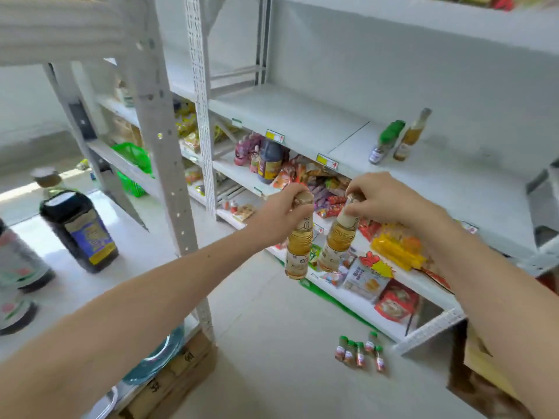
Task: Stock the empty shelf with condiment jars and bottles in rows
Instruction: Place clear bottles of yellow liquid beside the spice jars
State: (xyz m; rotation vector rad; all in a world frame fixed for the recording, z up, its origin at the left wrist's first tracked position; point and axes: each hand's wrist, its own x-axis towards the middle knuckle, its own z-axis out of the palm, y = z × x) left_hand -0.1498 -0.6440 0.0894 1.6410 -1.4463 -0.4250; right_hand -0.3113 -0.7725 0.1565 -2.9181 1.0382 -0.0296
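My left hand (pixel 279 211) grips the neck of an amber bottle (pixel 299 249) that hangs below it. My right hand (pixel 384 198) pinches the cap end of a second amber bottle (pixel 338 241), which tilts slightly. Both bottles are in the air in front of the white shelf (pixel 438 182), below its front edge. On that shelf, toward the back right, stand a green-capped bottle (pixel 387 142) and an amber bottle (pixel 411 136) side by side. The remainder of the shelf board is bare.
Several small green-capped jars (pixel 360 352) stand on the floor. Snack packets (pixel 390 255) fill the lower shelves. A dark sauce bottle (pixel 269 161) sits on a shelf to the left. Large dark bottles (pixel 78 225) stand on a white surface at left. A steel upright (pixel 169 164) rises in front.
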